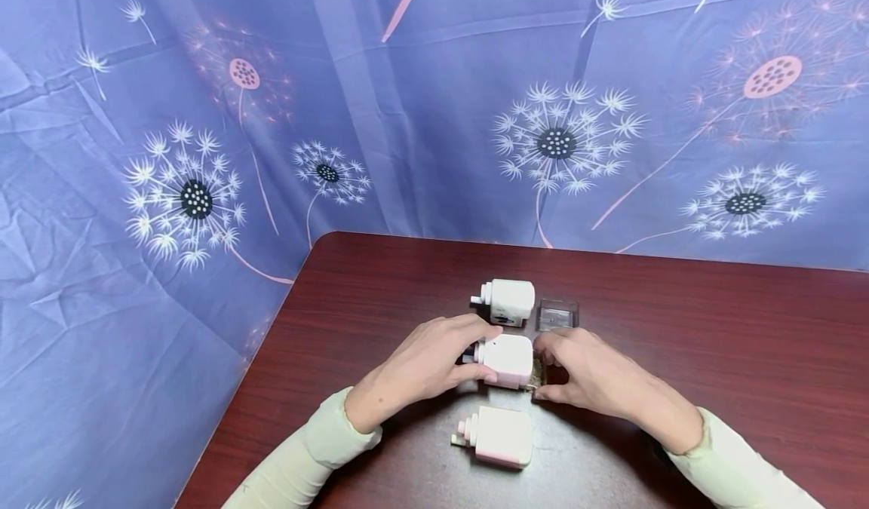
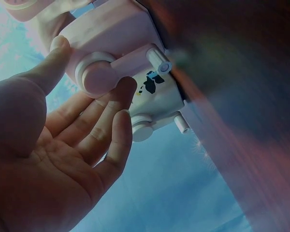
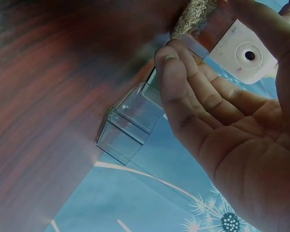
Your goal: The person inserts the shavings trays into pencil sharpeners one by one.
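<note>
One curtain (image 1: 434,117) backs the table (image 1: 713,328), where the left hand (image 1: 434,362) grips the middle sharpener (image 1: 509,357) between a far sharpener (image 1: 512,296) and a near sharpener (image 1: 504,432), while the right hand (image 1: 600,373), just short of a clear box (image 1: 558,317), pinches a tan-filled drawer (image 3: 198,45) at the middle one's end, half hidden by fingers (image 3: 173,75).

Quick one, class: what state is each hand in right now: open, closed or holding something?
Left hand: holding the middle pinkish-white boxy plastic sharpener.
Right hand: holding the clear plastic drawer of tan shavings.
</note>
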Motion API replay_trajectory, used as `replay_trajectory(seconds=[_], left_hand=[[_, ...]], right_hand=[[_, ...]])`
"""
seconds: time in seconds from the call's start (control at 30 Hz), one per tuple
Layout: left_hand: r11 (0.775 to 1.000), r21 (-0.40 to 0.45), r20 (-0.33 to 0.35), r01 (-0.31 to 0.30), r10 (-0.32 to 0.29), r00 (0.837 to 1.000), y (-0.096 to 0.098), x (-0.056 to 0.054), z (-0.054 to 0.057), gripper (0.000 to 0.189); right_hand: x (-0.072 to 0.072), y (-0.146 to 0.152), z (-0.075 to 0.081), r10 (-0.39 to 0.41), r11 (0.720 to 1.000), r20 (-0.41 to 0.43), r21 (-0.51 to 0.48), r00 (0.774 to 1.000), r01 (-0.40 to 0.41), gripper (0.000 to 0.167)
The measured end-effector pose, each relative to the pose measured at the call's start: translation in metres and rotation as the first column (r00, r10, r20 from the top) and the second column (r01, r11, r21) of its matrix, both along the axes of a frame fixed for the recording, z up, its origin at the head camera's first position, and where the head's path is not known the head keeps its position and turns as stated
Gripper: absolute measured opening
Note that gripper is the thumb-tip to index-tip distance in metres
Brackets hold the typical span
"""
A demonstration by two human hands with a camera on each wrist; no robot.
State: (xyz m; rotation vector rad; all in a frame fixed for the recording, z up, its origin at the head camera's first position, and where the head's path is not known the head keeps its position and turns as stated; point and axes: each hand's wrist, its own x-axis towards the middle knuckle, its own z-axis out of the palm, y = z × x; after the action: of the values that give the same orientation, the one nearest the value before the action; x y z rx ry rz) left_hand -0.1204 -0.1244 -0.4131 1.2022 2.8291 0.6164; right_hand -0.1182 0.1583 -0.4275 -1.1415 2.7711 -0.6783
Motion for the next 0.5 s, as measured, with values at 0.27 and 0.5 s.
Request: replay_trajectory(seconds=[0.27, 0.5], left_hand=[[1.0, -0.001, 0.002, 0.006, -0.005, 1.0, 0.0002, 0.0004, 0.0003, 0.062], [1.0, 0.013, 0.003, 0.003, -0.003, 1.0, 0.0006, 0.0003, 0.0, 0.062]], right_hand=[[-0.0004, -0.0021, -0.0003, -0.004, 1.0, -0.006, -0.004, 1.0, 0.004, 0.041], [-0.0017, -0.0035, -0.0005, -0.013, 1.0, -0.006, -0.002, 1.0, 0.012, 0.041]])
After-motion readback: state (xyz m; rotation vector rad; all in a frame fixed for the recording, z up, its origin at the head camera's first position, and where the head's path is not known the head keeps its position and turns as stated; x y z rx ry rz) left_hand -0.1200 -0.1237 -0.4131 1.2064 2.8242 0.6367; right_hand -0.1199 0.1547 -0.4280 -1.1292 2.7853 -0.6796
